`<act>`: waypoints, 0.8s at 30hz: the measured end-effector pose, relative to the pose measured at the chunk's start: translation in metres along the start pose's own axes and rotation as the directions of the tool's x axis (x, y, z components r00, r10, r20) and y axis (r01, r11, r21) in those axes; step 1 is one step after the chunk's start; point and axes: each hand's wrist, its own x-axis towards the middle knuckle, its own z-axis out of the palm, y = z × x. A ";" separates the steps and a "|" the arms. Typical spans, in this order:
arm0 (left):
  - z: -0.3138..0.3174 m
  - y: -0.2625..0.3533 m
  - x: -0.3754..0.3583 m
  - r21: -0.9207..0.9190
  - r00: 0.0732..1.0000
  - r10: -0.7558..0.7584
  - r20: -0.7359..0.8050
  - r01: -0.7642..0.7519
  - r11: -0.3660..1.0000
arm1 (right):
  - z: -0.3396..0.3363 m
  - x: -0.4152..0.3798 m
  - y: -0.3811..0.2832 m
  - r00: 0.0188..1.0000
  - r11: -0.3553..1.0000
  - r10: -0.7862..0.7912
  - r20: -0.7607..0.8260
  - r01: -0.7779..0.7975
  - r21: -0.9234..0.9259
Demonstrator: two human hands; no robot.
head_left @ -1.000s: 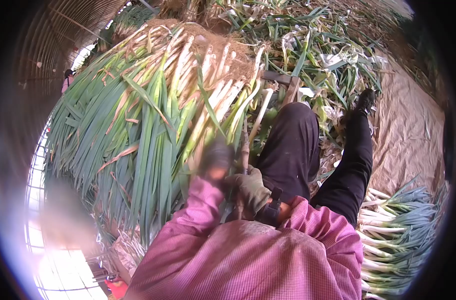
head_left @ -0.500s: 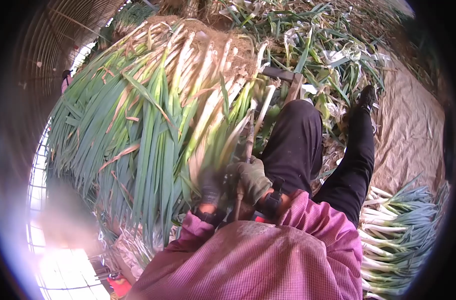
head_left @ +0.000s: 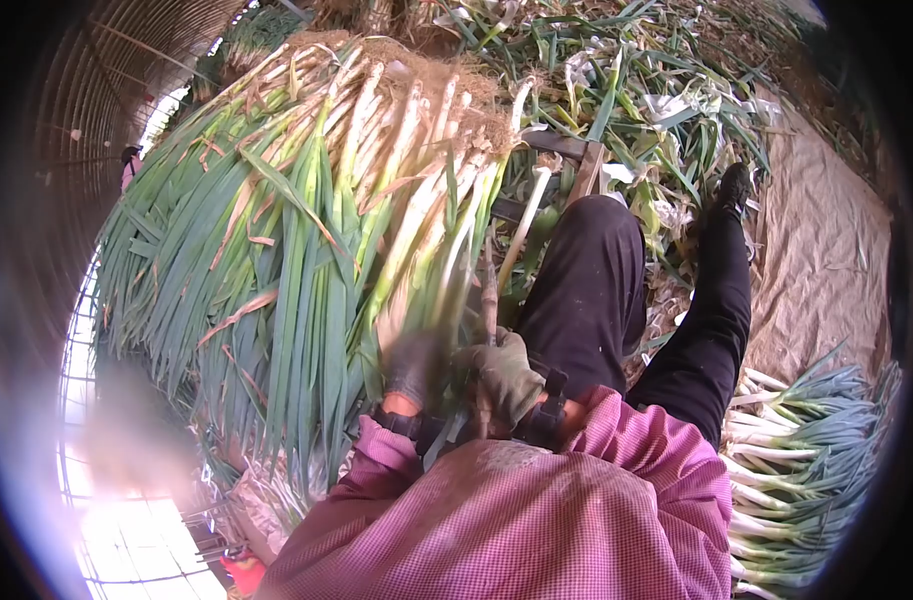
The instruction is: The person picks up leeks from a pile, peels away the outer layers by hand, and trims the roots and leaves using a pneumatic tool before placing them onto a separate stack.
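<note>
My right hand (head_left: 508, 378), in a grey-green glove, is closed around a thin brown rod (head_left: 490, 290) in front of my lap. Just beyond it, a single leek (head_left: 525, 222) slants up beside my knee, root end away from me. My left hand (head_left: 417, 365), in a dark glove, is smeared by motion at the near right edge of a big leek pile (head_left: 301, 250); its fingers do not show clearly. The pile's white stems and hairy roots lie at the far side, with long green leaves hanging toward me.
Wooden frame pieces (head_left: 587, 172) stand beyond my bent knee. Stripped leaves (head_left: 666, 120) litter the ground ahead. Brown sheeting (head_left: 816, 260) covers the ground at right, with a row of cleaned leeks (head_left: 776, 480) nearer me. Wire mesh (head_left: 126, 540) runs along the left.
My left hand has shifted slightly left, away from the right hand. The rod's far end has swung a little left. My right hand stays nearly in place.
</note>
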 end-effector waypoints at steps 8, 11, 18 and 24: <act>0.008 -0.003 0.030 -0.294 0.891 -0.454 -0.007 0.432 0.853 | -0.003 -0.002 -0.003 0.998 0.998 0.061 0.006 -0.061 0.020; 0.022 -0.011 0.029 -0.156 0.937 -0.297 -0.186 0.270 0.950 | -0.005 -0.010 -0.010 0.998 0.998 0.059 0.027 -0.059 0.007; 0.009 -0.005 0.034 0.063 0.887 -0.131 -0.442 0.176 0.982 | -0.014 0.001 -0.004 0.984 0.941 0.125 0.130 -0.076 -0.331; -0.048 0.022 0.087 -0.370 0.955 -0.190 -0.226 0.097 0.924 | -0.018 0.007 -0.012 0.976 0.976 0.149 0.159 -0.120 -0.180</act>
